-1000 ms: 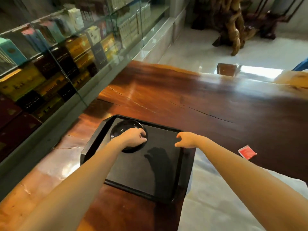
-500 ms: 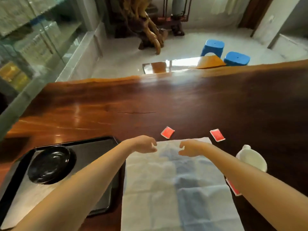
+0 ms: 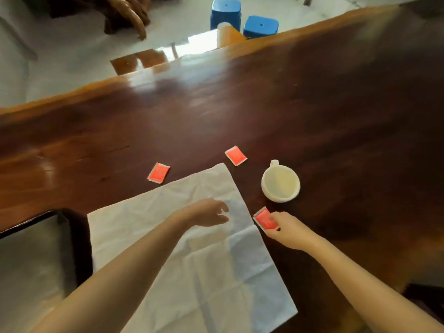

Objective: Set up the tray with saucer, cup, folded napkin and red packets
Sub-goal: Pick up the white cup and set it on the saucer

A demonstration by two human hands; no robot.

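In the head view, the napkin [image 3: 189, 251] served as the landmark: a pale sheet of creased paper or cloth, lying spread flat and unfolded on the dark, glossy wooden table [image 3: 312, 111]. Left of the napkin, only a corner of the black tray [image 3: 36, 248] showed, with a raised rim and a smooth, reflective floor; the saucer could not be seen in the part in view. Right of the napkin's far corner stood the cup [image 3: 280, 183], a round, cream-white mug with a small handle, upright and apparently empty. Two red packets lay flat on the wood just beyond the napkin's far edge, one [image 3: 158, 172] off its left end and one [image 3: 236, 155] off its far corner; both were small, flat rectangles with pale sealed edges. At the napkin's right edge, the right hand [image 3: 286, 230] pinched a third red packet [image 3: 264, 218] between thumb and fingers. The left hand [image 3: 209, 212] hovered over the napkin with fingers loosely spread, holding nothing. Judged from this layout, the setup was at an early stage: the napkin still needed folding, and cup, napkin and all three packets remained off the tray.
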